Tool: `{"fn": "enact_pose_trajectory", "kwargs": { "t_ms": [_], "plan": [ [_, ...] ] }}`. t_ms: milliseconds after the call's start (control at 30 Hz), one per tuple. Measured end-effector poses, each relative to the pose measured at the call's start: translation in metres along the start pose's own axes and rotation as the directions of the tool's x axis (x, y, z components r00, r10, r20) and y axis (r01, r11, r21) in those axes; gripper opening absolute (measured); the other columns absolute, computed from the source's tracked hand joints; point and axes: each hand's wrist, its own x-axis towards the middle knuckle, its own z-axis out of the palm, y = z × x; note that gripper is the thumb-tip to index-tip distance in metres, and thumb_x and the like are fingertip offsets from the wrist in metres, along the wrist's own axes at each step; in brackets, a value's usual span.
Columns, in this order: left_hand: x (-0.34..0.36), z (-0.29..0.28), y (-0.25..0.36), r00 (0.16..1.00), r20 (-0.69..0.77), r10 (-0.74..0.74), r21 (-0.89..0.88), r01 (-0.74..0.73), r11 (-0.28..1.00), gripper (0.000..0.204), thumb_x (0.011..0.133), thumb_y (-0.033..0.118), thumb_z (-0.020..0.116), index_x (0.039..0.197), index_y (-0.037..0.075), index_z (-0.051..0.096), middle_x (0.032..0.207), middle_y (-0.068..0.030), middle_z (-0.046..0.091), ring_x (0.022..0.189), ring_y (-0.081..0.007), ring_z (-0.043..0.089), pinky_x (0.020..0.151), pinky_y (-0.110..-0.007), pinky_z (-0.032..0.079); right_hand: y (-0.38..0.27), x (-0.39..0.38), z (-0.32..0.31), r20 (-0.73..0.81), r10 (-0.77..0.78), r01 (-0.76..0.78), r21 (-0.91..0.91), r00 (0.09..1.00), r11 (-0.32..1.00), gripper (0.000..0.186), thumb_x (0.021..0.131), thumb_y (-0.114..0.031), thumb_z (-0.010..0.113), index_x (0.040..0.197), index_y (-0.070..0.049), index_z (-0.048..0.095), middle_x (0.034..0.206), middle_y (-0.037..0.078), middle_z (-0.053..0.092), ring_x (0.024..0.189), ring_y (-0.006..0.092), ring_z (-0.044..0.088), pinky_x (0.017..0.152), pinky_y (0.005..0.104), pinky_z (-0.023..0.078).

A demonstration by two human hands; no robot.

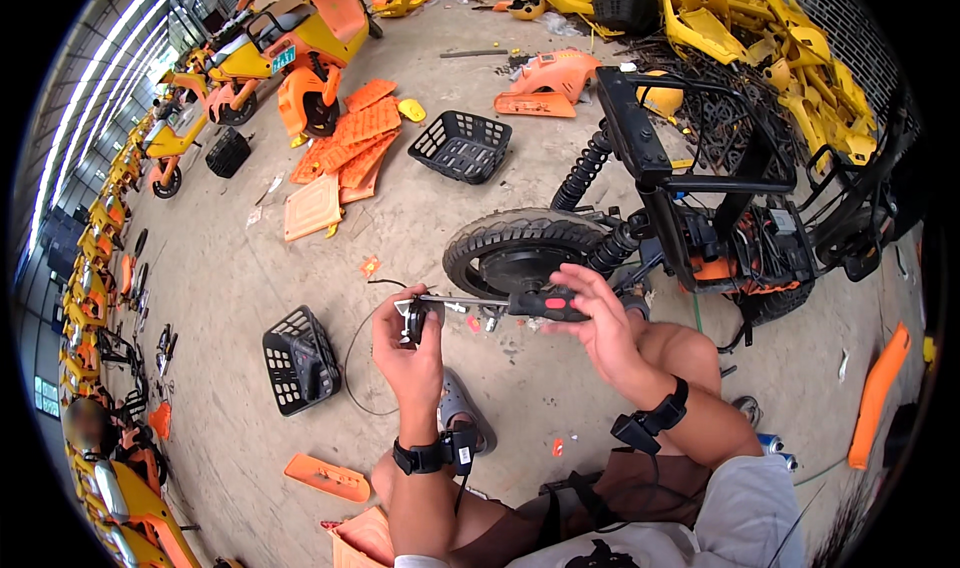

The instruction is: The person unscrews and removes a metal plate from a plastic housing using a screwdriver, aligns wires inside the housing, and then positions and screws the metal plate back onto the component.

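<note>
Before the black wheel [520, 266]: screwdriver [540, 306], its tip at a small black part [415, 322]
Left hand [408, 358]: curled, pinching that part
Right hand [607, 338]: half open, loosely holding the screwdriver's handle

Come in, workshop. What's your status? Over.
Left grip holding small black part. Right grip loose at screwdriver handle. Screwdriver reaching across to the part. Wheel just beyond the screwdriver.
</note>
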Motion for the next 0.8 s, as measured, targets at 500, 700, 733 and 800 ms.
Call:
{"fn": "enact_pose_trajectory", "kwargs": {
  "t_ms": [500, 700, 733, 800],
  "plan": [
    [-0.002, 0.002, 0.002, 0.999, -0.032, -0.002, -0.029, 0.002, 1.0, 0.031, 0.083, -0.011, 0.063, 0.11, 0.0, 0.054, 0.113, -0.0126, 0.065, 0.097, -0.0134, 0.061, 0.085, -0.026, 0.05, 0.005, 0.003, -0.005, 0.01, -0.032, 0.033, -0.122, 0.999, 0.992, 0.05, 0.095, -0.009, 0.045, 0.144, -0.009, 0.032, 0.134, 0.015, 0.046, 0.096, 0.0286, 0.065, 0.077, 0.0378, 0.056],
    [-0.001, 0.002, 0.006, 0.999, -0.036, -0.029, -0.059, 0.027, 0.998, 0.03, 0.083, -0.011, 0.062, 0.11, 0.0, 0.054, 0.111, -0.0129, 0.066, 0.094, -0.013, 0.062, 0.079, -0.024, 0.051, -0.01, -0.001, 0.003, -0.03, 0.146, -0.149, -0.185, 0.989, 0.971, 0.047, 0.097, -0.011, 0.049, 0.143, -0.011, 0.036, 0.124, 0.012, 0.055, 0.072, 0.019, 0.066, 0.051, 0.0236, 0.048],
    [-0.001, 0.003, 0.006, 0.999, -0.036, -0.026, -0.06, 0.024, 0.998, 0.03, 0.083, -0.011, 0.062, 0.11, 0.0, 0.054, 0.111, -0.0131, 0.066, 0.094, -0.0131, 0.063, 0.078, -0.024, 0.052, -0.009, -0.001, 0.003, -0.035, 0.11, -0.115, -0.193, 0.993, 0.974, 0.048, 0.097, -0.009, 0.05, 0.142, -0.011, 0.036, 0.122, 0.012, 0.056, 0.069, 0.0173, 0.063, 0.05, 0.0232, 0.046],
    [-0.001, 0.003, 0.005, 0.999, -0.038, -0.02, -0.06, 0.018, 0.998, 0.03, 0.083, -0.011, 0.062, 0.109, -0.001, 0.054, 0.111, -0.0136, 0.066, 0.093, -0.0132, 0.063, 0.076, -0.023, 0.052, -0.005, -0.001, 0.002, -0.043, 0.039, -0.047, -0.21, 0.998, 0.977, 0.05, 0.095, -0.006, 0.052, 0.142, -0.011, 0.036, 0.119, 0.011, 0.057, 0.064, 0.0138, 0.058, 0.048, 0.0225, 0.043]
  ]
}}
